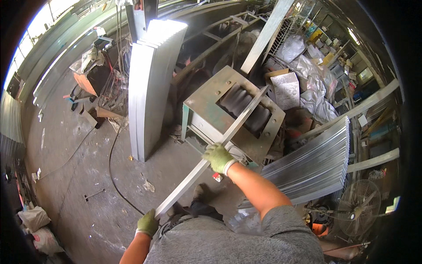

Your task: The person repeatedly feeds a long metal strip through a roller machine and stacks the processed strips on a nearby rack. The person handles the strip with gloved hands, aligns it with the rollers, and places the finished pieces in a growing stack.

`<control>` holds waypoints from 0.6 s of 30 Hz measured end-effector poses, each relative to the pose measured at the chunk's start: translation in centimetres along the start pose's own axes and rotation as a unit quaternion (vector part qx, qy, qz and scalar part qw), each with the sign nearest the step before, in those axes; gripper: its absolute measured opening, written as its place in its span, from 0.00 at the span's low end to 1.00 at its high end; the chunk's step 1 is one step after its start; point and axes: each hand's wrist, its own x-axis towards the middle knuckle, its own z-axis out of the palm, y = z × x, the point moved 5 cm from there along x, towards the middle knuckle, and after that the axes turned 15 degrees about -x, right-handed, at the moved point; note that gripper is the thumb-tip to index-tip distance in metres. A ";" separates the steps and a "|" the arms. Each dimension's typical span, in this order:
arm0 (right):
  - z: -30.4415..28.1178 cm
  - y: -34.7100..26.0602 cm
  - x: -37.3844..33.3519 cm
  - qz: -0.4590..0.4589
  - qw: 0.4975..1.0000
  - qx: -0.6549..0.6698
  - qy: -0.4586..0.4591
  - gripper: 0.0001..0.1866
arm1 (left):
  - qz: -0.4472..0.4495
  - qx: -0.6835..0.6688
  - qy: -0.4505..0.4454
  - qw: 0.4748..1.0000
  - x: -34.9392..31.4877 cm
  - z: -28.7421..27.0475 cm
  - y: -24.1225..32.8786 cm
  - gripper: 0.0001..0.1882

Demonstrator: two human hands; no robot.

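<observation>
A long, straight metal bar (187,184) runs slantwise from my waist up over a worn metal machine (206,102). My left hand (148,223), in a green glove, is closed round the bar's near end. Farther along, my right hand (218,158), gloved the same way, grips it from above near the machine's front edge. The far part of the bar lies across dark ribbed rollers or wheels (237,100) set in an opening in the machine's top. My fingers' undersides are hidden.
Left of the machine stands a tall stack of bright metal profiles (143,92). Another stack of metal lengths (314,163) is at the right, with a round fan (359,209) near it. A black cable (112,165) crosses the floor. Silvery plastic sheeting (312,88) lies behind the machine.
</observation>
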 end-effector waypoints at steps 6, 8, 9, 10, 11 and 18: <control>1.1 12.3 0.2 0.038 0.991 -0.052 -0.113 0.23 | -0.002 -0.004 -0.029 1.000 7.7 2.6 9.6 0.16; 1.6 14.2 0.4 0.044 0.989 -0.053 -0.128 0.21 | 0.000 -0.011 -0.041 0.999 8.7 2.4 11.4 0.16; 1.7 14.7 0.5 0.043 0.991 -0.044 -0.117 0.21 | 0.007 -0.015 -0.039 0.999 9.0 2.2 12.1 0.16; 1.9 15.1 0.8 0.044 0.992 -0.042 -0.108 0.20 | 0.009 -0.022 -0.036 0.999 9.3 1.9 12.6 0.16; 2.0 15.6 1.0 0.046 0.993 -0.040 -0.097 0.20 | 0.000 -0.026 -0.043 0.999 9.7 1.8 13.0 0.17; 1.9 18.1 0.0 0.093 0.993 -0.040 -0.065 0.16 | 0.000 -0.034 -0.062 0.997 11.3 2.2 15.5 0.20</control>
